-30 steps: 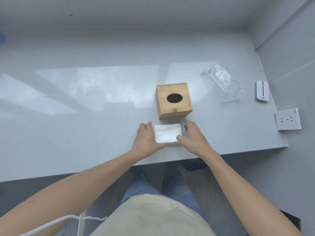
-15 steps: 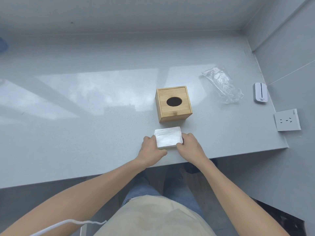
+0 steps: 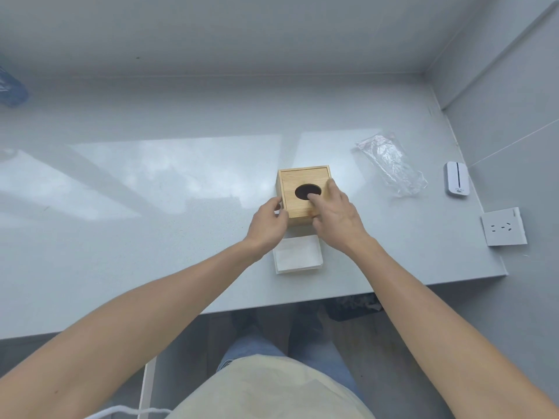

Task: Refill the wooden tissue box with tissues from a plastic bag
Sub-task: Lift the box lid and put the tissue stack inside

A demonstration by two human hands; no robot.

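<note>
The wooden tissue box point(image 3: 305, 179) stands on the grey counter point(image 3: 151, 237), its lid with the dark oval hole facing up. My right hand point(image 3: 337, 217) lies over the box's top near corner, with one fingertip in the hole, another finger along the right edge and the thumb at the front face. My left hand point(image 3: 267, 223) has curled fingers against the box's left front corner. A white stack of tissues point(image 3: 298, 257) lies flat on the counter just in front of the box, between my wrists, untouched. The clear plastic bag point(image 3: 391, 167) lies crumpled to the right of the box.
A small white device point(image 3: 456, 182) sits at the counter's right end, and a white wall socket point(image 3: 503, 226) is on the right wall. The counter's front edge point(image 3: 363, 293) runs just behind the tissue stack. A blue object point(image 3: 12, 90) shows at the far left.
Both hands have let go of the tissue stack and moved forward onto the wooden box. The stack stays on the counter near the front edge.
</note>
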